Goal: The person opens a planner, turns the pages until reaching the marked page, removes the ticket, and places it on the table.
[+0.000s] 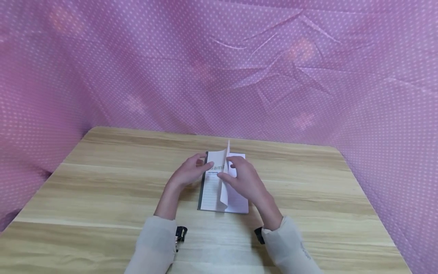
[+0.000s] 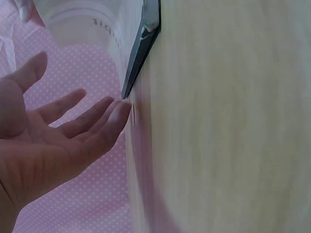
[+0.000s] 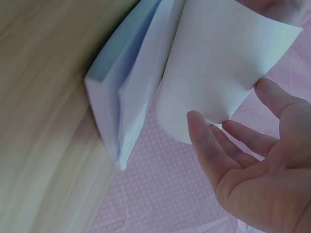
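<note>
A notebook (image 1: 212,194) with a dark spine (image 1: 202,190) lies on the table, its light front cover (image 3: 209,63) lettered and lined. The cover's free edge stands up in a curve over white pages (image 1: 237,199). My right hand (image 1: 244,177) pinches that raised edge, thumb on one side and fingers on the other. At the spine side is my left hand (image 1: 189,173), fingers loosely spread, thumb over the cover. In the left wrist view its fingertips come close to the spine's end; whether they touch it I cannot tell.
The wood-grain table (image 1: 119,182) extends around the notebook on all sides. Pink dotted cloth (image 1: 219,76) hangs behind it and along both sides. A black wrist device (image 1: 181,233) shows at the left sleeve, another (image 1: 259,235) at the right.
</note>
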Motion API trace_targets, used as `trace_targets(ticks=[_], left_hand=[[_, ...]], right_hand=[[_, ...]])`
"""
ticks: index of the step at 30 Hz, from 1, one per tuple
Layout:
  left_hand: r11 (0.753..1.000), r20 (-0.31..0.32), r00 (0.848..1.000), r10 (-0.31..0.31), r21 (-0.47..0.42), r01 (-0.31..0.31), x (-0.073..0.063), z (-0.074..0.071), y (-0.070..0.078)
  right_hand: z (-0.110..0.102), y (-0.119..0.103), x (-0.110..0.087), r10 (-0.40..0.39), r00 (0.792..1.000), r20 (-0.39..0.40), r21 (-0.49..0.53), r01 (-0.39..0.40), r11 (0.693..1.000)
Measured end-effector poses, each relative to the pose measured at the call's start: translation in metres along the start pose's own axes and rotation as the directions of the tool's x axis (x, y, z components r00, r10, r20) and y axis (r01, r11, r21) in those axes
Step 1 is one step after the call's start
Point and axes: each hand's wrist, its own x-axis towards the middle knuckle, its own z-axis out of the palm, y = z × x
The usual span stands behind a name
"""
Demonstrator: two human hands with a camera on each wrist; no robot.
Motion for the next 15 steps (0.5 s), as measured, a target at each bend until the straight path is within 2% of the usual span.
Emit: trace_targets(ticks=[4, 6, 9, 12, 15], left_hand=[[0.999, -0.052, 0.998, 0.035, -0.007, -0.036, -0.002, -0.004, 0.000], [0.998, -0.064, 0.997, 0.052, -0.040, -0.055, -0.003, -0.005, 0.001], [0.989, -0.065, 0.996, 0.067, -0.126, -0.074, -0.002, -0.006, 0.004], [0.970, -0.060, 0.996, 0.064, -0.230, -0.076, -0.003, -0.007, 0.007], [0.958, -0.061, 0.997, 0.048, -0.281, -0.064, -0.005, -0.008, 0.010]], right_hand=[[0.008, -0.006, 0.004, -0.024, 1.000, -0.008, -0.068, 0.023, 0.997], [0.011, -0.008, 0.006, -0.033, 0.999, -0.007, -0.093, 0.032, 0.995], [0.015, -0.011, 0.008, -0.031, 1.000, -0.001, -0.133, 0.030, 0.991], [0.019, -0.014, 0.011, -0.035, 0.999, 0.011, -0.154, 0.036, 0.987], [0.024, -0.018, 0.014, -0.059, 0.998, 0.013, -0.164, 0.061, 0.985]])
